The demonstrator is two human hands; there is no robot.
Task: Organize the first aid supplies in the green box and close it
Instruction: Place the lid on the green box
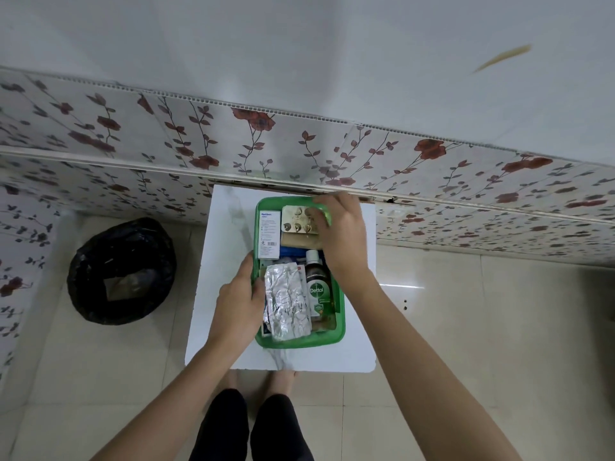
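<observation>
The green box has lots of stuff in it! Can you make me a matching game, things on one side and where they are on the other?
Things:
1. Dettol bottle
2. silver foil strip
3. gold pill pack
4. black bin bag

Places:
A. far end of the green box, under the right hand
B. on the floor, left of the white table
C. near right side of the box
D. near left side of the box, by the left hand

Pairs: 1-C, 2-D, 3-A, 4-B
</observation>
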